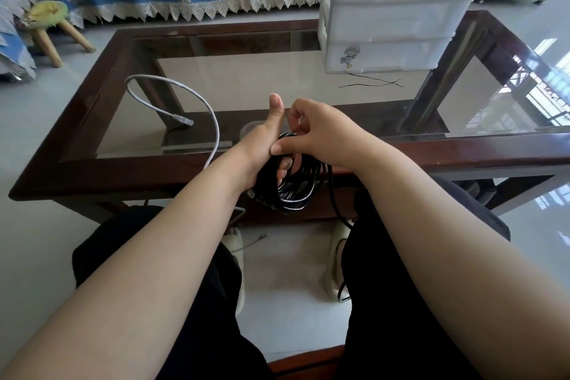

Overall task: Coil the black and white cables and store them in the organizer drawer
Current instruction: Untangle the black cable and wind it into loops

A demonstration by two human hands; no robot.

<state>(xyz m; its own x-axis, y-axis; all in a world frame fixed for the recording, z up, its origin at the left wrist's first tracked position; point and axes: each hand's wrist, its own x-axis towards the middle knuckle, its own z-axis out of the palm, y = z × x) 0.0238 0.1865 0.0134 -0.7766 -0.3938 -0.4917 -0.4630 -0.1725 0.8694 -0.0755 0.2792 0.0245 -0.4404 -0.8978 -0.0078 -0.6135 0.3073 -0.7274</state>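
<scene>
Glass-topped bench ahead. My left hand grips the black cable coil, thumb up; my right hand pinches a loop on top. Loose tail drops toward 5 o'clock, white cable lies at 10, organizer drawer at 1.

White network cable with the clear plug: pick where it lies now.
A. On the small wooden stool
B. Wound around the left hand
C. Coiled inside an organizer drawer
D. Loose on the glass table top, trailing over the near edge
D: the white network cable loops uncoiled across the glass table top and hangs over its near edge.
</scene>
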